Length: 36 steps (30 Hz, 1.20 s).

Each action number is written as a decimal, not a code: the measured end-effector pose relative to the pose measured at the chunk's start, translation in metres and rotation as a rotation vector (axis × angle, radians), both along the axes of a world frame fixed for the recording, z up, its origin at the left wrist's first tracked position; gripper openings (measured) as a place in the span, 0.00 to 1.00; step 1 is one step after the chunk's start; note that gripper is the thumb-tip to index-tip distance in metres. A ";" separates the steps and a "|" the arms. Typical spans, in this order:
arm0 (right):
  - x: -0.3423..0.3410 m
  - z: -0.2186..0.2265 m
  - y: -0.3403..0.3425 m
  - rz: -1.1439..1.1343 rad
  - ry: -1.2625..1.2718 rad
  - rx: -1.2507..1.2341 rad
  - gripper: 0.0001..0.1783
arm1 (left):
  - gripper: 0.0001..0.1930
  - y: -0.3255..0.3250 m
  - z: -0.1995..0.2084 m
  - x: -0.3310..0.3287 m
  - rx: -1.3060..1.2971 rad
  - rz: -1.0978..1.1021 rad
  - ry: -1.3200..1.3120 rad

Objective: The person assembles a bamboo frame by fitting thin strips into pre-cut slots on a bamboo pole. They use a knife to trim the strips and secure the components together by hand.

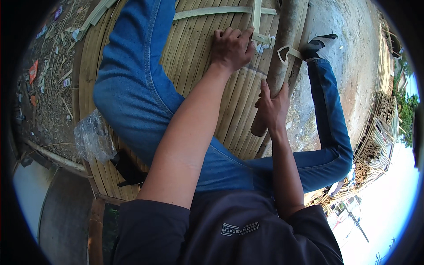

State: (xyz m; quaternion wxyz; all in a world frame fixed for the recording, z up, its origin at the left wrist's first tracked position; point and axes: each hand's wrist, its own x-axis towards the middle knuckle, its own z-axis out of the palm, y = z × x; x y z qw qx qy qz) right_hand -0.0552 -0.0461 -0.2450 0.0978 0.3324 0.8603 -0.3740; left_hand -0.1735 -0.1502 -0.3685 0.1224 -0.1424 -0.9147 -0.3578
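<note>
My right hand (274, 108) is wrapped around a thick brown bamboo pole (288, 26) near its lower end, thumb along one side. The pole lies lengthwise over the slatted bamboo platform (234, 106). Farther off, my left hand (232, 47) rests on the slats with bent fingers, its index fingertip against a thin pale bamboo strip (256, 15). What its fingers hold underneath is hidden. Beside that hand is a short strip piece with whitish bits (265, 40). A pale open loop (284, 53) lies against the pole, with a strip running toward my right shoe.
A curved bamboo strip (225, 10) lies across the far slats. My jeans-clad legs spread to both sides, the right shoe (319, 45) beyond the pole. A clear plastic bag (93, 137) and a black object (128, 168) sit at left. Stacked bamboo (369, 152) stands at right.
</note>
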 end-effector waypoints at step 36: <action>0.104 0.112 0.083 -0.169 0.349 -0.338 0.13 | 0.14 0.017 0.026 -0.027 1.156 -0.137 -1.152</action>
